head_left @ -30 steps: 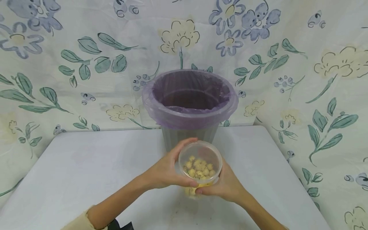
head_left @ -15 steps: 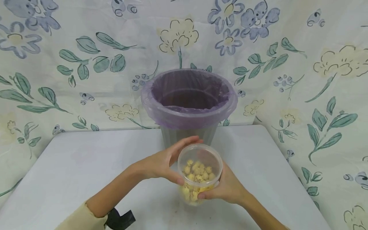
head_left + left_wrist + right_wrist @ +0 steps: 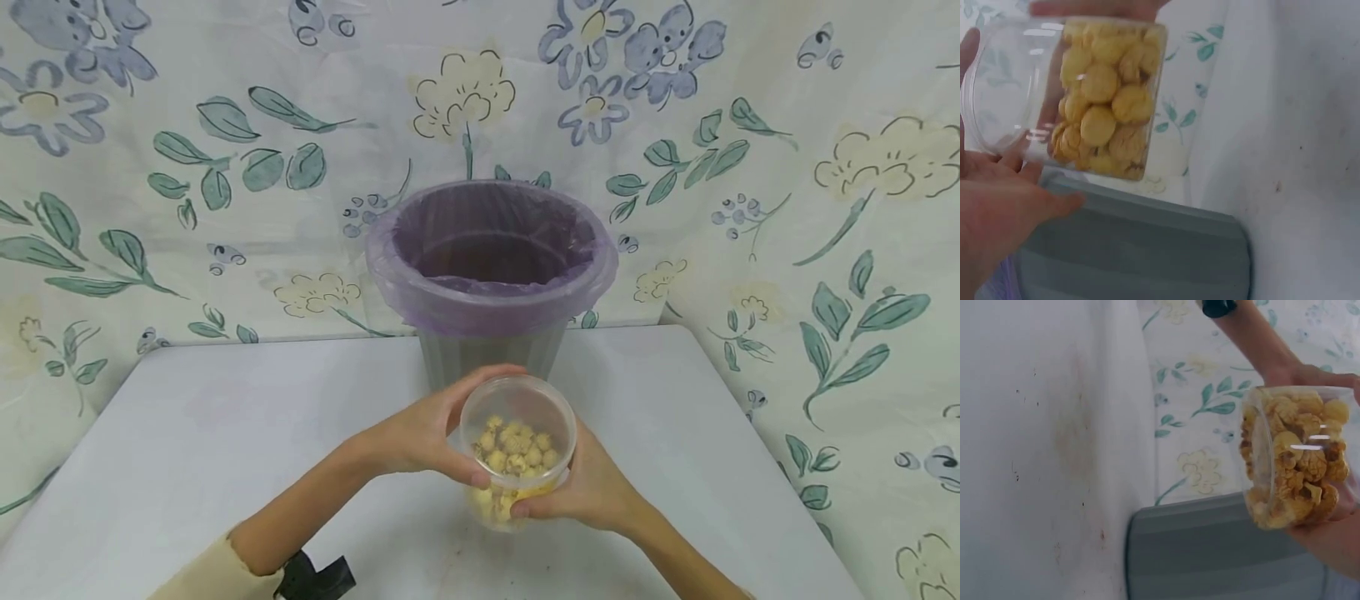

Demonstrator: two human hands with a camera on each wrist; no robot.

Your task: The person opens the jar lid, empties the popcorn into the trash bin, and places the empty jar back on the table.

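A clear plastic jar [image 3: 517,479] of yellow popcorn is held up over the table, in front of the bin. Around its right side, my right hand [image 3: 592,487] grips the body, thumb across the front. My left hand [image 3: 431,433] is at the round translucent top [image 3: 517,400], thumb on the near rim and fingers around the far side. In the left wrist view, round popcorn pieces [image 3: 1100,87] fill the lower part of the jar, and the space under the top holds none. The right wrist view shows the jar's base [image 3: 1260,456] and the popcorn through its wall.
Behind the jar stands a grey bin [image 3: 491,354] lined with a purple bag [image 3: 491,312], its mouth open. The white table [image 3: 247,450] has small dark specks near its front. A floral cloth [image 3: 247,208] hangs at the back and right.
My left thumb came off the front of the jar half a second ago, and the left hand is now back at the rim. The jar has dropped slightly and stays in my right hand.
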